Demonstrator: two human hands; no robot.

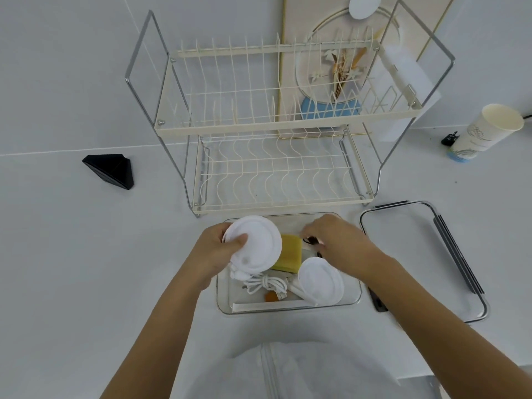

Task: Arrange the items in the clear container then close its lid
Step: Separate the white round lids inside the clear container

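The clear container (349,300) sits on the white counter just in front of me. Inside it lie a yellow sponge (289,253), a coiled white cable (264,284), a stack of white round lids (321,279) and a small orange piece (270,297). My left hand (214,251) grips another stack of white round lids (254,244) above the container's left side. My right hand (334,240) reaches into the far right part, fingers closed on a small dark item (311,241) that is mostly hidden. The container's clear lid (408,249) lies flat to the right.
A two-tier cream dish rack (276,168) stands right behind the container. A black wedge-shaped object (110,171) rests at the left. A paper cup (486,131) stands at the far right. A dark flat object (377,300) lies between container and lid.
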